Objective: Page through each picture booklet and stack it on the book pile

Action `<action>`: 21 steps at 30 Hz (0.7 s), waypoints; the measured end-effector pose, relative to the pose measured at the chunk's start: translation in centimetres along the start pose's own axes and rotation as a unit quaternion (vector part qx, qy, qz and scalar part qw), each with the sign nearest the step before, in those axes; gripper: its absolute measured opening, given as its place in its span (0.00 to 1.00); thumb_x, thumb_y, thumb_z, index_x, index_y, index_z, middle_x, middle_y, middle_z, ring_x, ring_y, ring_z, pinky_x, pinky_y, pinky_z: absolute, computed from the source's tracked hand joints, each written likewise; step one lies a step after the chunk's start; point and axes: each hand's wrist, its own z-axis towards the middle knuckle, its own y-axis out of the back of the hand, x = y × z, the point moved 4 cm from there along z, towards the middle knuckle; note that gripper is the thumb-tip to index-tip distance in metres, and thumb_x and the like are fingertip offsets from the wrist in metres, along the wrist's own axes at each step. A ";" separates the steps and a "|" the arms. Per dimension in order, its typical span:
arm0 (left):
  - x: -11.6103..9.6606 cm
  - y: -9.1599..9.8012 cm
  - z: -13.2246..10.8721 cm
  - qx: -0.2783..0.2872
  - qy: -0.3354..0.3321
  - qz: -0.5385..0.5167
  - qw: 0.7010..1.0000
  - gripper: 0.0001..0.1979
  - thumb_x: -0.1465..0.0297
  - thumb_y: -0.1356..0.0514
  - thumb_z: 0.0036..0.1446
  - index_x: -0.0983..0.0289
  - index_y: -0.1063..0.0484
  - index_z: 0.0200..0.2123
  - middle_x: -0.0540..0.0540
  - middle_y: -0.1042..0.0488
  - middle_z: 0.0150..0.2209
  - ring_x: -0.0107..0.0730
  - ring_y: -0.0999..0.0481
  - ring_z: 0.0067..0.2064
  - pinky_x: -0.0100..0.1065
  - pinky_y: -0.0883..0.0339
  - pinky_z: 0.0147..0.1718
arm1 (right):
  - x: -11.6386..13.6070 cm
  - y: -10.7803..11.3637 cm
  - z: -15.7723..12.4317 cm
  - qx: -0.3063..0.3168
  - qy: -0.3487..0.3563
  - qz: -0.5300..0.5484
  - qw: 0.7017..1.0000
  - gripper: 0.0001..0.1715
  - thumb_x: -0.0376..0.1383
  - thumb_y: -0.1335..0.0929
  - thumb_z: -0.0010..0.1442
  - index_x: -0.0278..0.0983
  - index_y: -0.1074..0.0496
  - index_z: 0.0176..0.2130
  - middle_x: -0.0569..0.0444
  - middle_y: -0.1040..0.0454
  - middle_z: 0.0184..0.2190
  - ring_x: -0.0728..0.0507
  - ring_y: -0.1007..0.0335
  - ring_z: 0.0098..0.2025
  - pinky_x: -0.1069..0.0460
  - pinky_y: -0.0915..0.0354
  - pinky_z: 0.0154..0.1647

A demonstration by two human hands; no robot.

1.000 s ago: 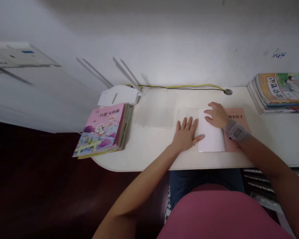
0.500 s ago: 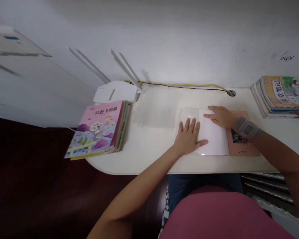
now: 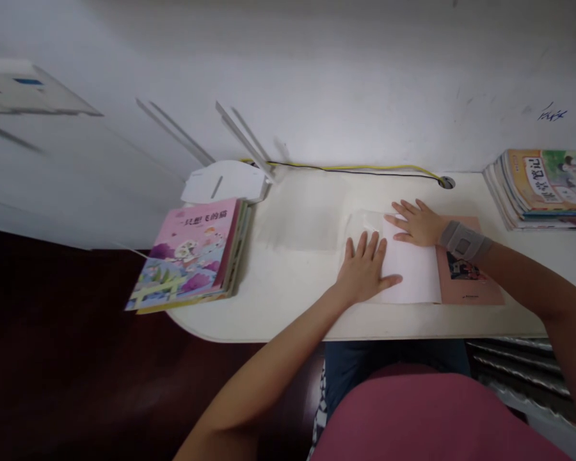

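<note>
A thin pink book (image 3: 468, 278) lies on the white desk (image 3: 292, 282) in front of me, with a white flap (image 3: 410, 272) folded over its left part. A clear plastic sheet (image 3: 365, 224) spreads out to the left of the flap. My left hand (image 3: 365, 269) lies flat with fingers spread on the plastic sheet, thumb touching the white flap. My right hand (image 3: 415, 222) rests flat with fingers stretched out on the flap's upper edge; a grey band sits on that wrist.
A stack of picture books (image 3: 192, 256) with a pink cover hangs over the desk's left corner. Another book stack (image 3: 542, 189) sits at the far right. A white router (image 3: 225, 179) with antennas and a yellow cable (image 3: 365, 169) run along the wall.
My right hand has slid left along the flap's top edge and its fingers have flattened. My left hand stays pressed on the plastic sheet. The camera shifted slightly.
</note>
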 end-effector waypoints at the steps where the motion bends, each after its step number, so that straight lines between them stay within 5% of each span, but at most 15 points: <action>1: 0.0 -0.1 0.0 -0.001 -0.002 0.000 1.000 0.48 0.39 0.58 0.53 0.68 0.52 0.65 0.68 0.54 0.67 0.60 0.59 0.67 0.63 0.63 0.60 | 0.1 0.0 0.2 -0.001 0.002 -0.004 1.000 0.36 0.52 0.43 0.64 0.40 0.48 0.65 0.37 0.52 0.66 0.27 0.55 0.65 0.29 0.55 0.58; 11: 0.0 -0.1 0.1 -0.009 0.011 0.008 1.000 0.47 0.39 0.57 0.53 0.67 0.50 0.65 0.68 0.53 0.67 0.61 0.57 0.67 0.65 0.61 0.59 | 1.9 0.4 -0.3 -0.057 -0.026 0.003 0.998 0.32 0.49 0.42 0.65 0.38 0.42 0.62 0.38 0.51 0.66 0.30 0.57 0.67 0.32 0.55 0.60; 17: 0.2 0.1 0.0 -0.022 0.018 -0.018 0.999 0.48 0.40 0.57 0.54 0.70 0.53 0.66 0.69 0.52 0.67 0.59 0.56 0.67 0.62 0.60 0.61 | 2.7 1.3 -4.2 -0.084 -0.077 0.048 0.992 0.31 0.48 0.42 0.65 0.34 0.38 0.60 0.37 0.49 0.65 0.31 0.57 0.67 0.32 0.54 0.61; 21: 1.5 0.4 -0.6 -0.081 0.067 -0.074 0.992 0.42 0.46 0.55 0.59 0.69 0.57 0.66 0.70 0.56 0.67 0.55 0.60 0.68 0.56 0.53 0.60 | 3.3 0.3 -7.0 -0.134 -0.117 0.118 0.977 0.38 0.52 0.41 0.63 0.32 0.43 0.62 0.35 0.51 0.66 0.31 0.61 0.68 0.32 0.53 0.62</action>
